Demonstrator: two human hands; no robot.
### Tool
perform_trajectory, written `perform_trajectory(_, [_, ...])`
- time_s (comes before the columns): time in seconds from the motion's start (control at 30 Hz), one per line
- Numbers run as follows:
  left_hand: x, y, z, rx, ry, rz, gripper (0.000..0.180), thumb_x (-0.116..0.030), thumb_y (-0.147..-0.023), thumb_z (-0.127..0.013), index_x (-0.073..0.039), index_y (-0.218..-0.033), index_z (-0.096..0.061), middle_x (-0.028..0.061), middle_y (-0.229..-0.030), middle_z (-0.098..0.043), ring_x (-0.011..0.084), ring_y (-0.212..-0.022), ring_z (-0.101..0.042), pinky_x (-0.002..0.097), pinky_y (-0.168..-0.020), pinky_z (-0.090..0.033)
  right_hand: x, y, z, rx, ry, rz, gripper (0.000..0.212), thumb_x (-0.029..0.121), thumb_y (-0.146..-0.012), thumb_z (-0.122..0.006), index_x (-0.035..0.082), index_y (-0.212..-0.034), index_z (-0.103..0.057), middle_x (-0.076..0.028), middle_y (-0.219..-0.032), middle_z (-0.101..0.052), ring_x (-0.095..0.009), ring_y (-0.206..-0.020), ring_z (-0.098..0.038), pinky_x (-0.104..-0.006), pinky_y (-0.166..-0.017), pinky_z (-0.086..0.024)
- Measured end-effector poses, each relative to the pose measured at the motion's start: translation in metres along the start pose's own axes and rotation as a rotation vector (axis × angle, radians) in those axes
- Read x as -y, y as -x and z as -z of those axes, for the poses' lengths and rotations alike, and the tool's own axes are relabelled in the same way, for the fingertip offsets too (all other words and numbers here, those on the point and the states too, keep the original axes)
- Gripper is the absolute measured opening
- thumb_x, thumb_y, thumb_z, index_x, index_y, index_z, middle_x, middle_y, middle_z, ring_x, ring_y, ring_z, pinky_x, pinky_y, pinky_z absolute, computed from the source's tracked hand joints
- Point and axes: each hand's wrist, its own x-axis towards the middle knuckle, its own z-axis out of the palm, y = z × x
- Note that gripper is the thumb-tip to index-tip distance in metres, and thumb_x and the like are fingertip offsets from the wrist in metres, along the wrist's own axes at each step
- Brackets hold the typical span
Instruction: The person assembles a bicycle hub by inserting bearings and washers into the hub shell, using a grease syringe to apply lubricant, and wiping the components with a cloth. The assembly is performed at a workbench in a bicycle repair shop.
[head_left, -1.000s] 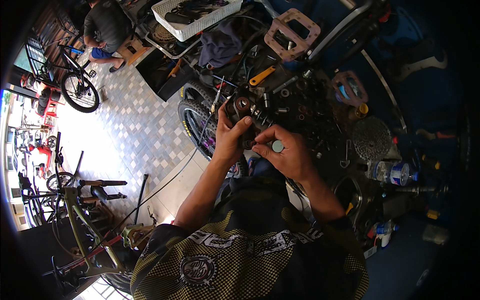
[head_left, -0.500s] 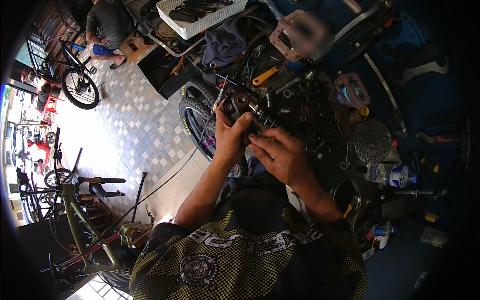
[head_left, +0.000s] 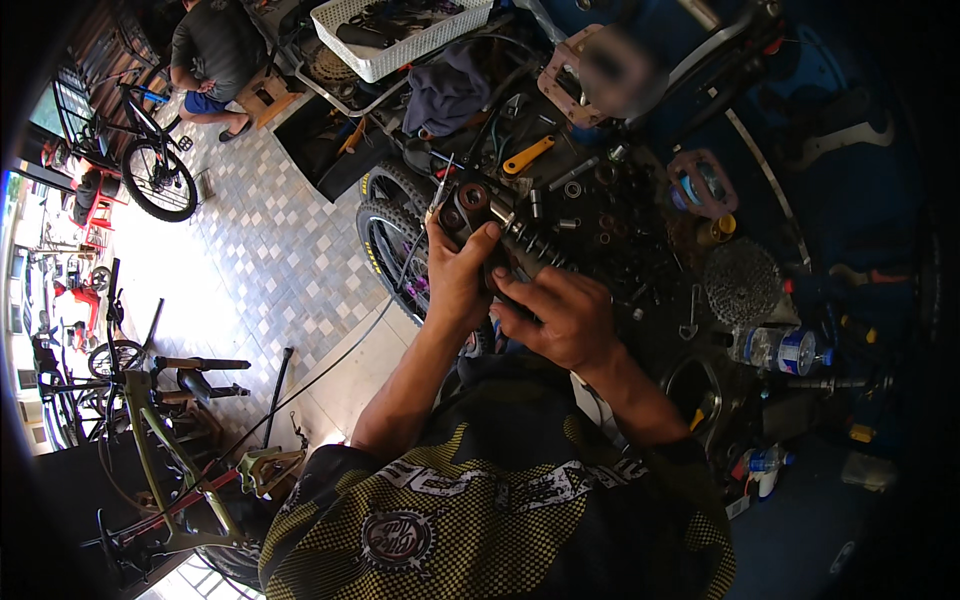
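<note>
The left hand (head_left: 462,275) grips a dark bike part (head_left: 471,198), thumb pressed against it, over the work surface's (head_left: 655,345) left edge. The right hand (head_left: 570,318) arches beside it; whether its fingertips pinch anything, I cannot tell.

We observe the bare left hand (head_left: 459,283) gripping a dark mechanical part with two round, brown-ringed openings (head_left: 462,208); the bare right hand (head_left: 566,316) sits close beside it, contact unclear. We also note a white perforated plastic basket (head_left: 430,46) and a round grey metal cassette (head_left: 743,282).
</note>
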Motion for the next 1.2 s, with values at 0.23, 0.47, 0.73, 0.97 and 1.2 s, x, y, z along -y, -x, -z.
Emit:
perform_trajectory(0.23, [0.001,0.005,-0.008,-0.024,-0.173,-0.146,0.080,-0.001,-0.088,-0.079,-0.007,-0.151,-0.029,0.0096,-0.126,-0.062,0.0179,-0.110,-0.065,0.0330,-0.093,-0.058,0.007,-0.006,0.004,-0.007,-0.267,-0.219,0.017,0.022,-0.088,-0.086,0.010,-0.099,-0.081,-0.002,-0.084,-0.066,-0.019,-0.069,-0.070,-0.0342,-0.059,-0.056])
perform_trajectory(0.47, [-0.004,0.009,-0.012,0.045,-0.216,-0.221,0.087,0.000,-0.086,-0.081,-0.007,-0.154,-0.027,0.0100,-0.129,-0.060,0.0185,-0.115,-0.064,0.0331,-0.100,-0.054,0.009,-0.005,0.008,-0.010,-0.541,-0.362,0.014,0.010,-0.086,-0.087,0.005,-0.097,-0.080,-0.006,-0.090,-0.071,-0.018,-0.082,-0.074,-0.0313,-0.072,-0.058])
perform_trajectory(0.73, [0.000,0.012,-0.017,0.005,-0.308,-0.347,0.090,0.000,-0.085,-0.082,-0.008,-0.155,-0.026,0.0080,-0.126,-0.060,0.0178,-0.113,-0.064,0.0319,-0.100,-0.054,0.003,0.001,0.001,-0.045,-0.587,-0.397,0.016,0.010,-0.086,-0.087,0.006,-0.097,-0.077,-0.006,-0.090,-0.069,-0.019,-0.078,-0.070,-0.0332,-0.069,-0.054])
perform_trajectory(0.97, [-0.012,0.006,-0.013,0.017,-0.010,-0.109,0.074,-0.005,-0.090,-0.079,-0.008,-0.149,-0.034,0.0096,-0.118,-0.063,0.0185,-0.090,-0.068,0.0336,-0.077,-0.061,0.009,-0.006,0.007,-0.098,-0.268,-0.142,0.027,0.022,-0.085,-0.090,0.011,-0.107,-0.080,-0.003,-0.091,-0.065,-0.017,-0.072,-0.068,-0.0315,-0.062,-0.055])
perform_trajectory(1.2, [-0.011,0.005,-0.020,0.022,-0.041,-0.136,0.074,-0.006,-0.090,-0.080,-0.008,-0.148,-0.034,0.0103,-0.111,-0.064,0.0197,-0.084,-0.069,0.0336,-0.070,-0.061,0.019,-0.002,0.011,-0.103,-0.201,-0.033,0.040,0.035,-0.084,-0.089,0.017,-0.118,-0.081,0.000,-0.088,-0.059,-0.014,-0.067,-0.063,-0.0291,-0.056,-0.053])
